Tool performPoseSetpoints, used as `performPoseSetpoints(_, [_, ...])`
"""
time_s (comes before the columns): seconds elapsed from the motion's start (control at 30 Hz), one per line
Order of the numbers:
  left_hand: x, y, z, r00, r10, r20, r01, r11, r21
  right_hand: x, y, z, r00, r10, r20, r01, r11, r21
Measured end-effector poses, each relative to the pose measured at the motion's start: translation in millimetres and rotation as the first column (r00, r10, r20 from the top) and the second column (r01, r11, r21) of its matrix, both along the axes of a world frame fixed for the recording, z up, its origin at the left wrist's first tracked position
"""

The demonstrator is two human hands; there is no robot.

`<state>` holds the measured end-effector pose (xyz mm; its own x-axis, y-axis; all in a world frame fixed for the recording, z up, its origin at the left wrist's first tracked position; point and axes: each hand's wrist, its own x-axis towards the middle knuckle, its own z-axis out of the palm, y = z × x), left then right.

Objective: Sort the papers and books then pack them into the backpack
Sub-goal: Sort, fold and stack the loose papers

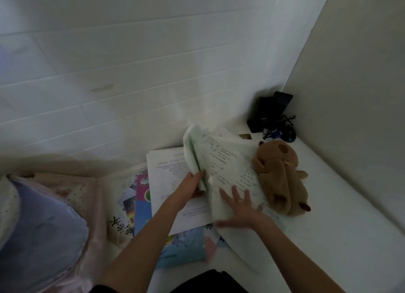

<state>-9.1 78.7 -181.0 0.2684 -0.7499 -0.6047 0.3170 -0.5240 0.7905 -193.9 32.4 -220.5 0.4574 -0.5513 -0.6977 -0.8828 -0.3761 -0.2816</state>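
A sheaf of printed white papers (221, 161) is lifted and curled in the middle of the white surface. My left hand (192, 184) grips its left edge, thumb and fingers folded round the sheets. My right hand (238, 207) lies flat with fingers spread on the lower part of the same papers. Beneath them sits a flat stack of printed sheets (166, 172). Colourful books (142, 205) lie under and left of that stack. A lavender and pink backpack (41, 227) rests at the far left.
A brown plush toy (282, 176) lies right of the papers, touching them. Black devices with cables (271, 117) sit in the back right corner. White walls close in behind and to the right. A light blue book (182, 246) lies near me.
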Motion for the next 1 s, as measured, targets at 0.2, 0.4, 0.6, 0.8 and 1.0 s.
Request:
performPoseSetpoints(0.2, [-18.5, 7.9, -1.4, 0.957, -0.234, 0.171, 0.255, 0.96, -0.112, -0.2, 6.3, -9.4, 0.998, -0.055, 0.023, 0.058, 0.985, -0.161])
performPoseSetpoints(0.4, [-9.7, 16.0, -50.5, -0.113, -0.7, 0.705, 0.607, 0.513, 0.607, -18.4, -7.7, -18.6, 0.998, -0.061, -0.002, 0.058, 0.956, -0.289])
performPoseSetpoints(0.6, [-14.2, 25.0, -50.5, -0.11, -0.58, 0.807, 0.556, 0.638, 0.533, -41.1, -13.2, -23.3, 0.992, -0.126, 0.0, 0.116, 0.92, -0.374])
performPoseSetpoints(0.8, [-14.0, 20.2, -49.9, -0.183, -0.508, 0.842, 0.619, 0.605, 0.5, -88.9, -35.2, -22.1, 0.96, -0.271, -0.073, 0.228, 0.905, -0.36])
performPoseSetpoints(1.0, [-18.4, 9.3, -50.7, -0.101, -0.492, 0.865, 0.647, 0.627, 0.432, -92.1, -44.8, -10.4, 0.947, -0.309, -0.084, 0.281, 0.928, -0.244])
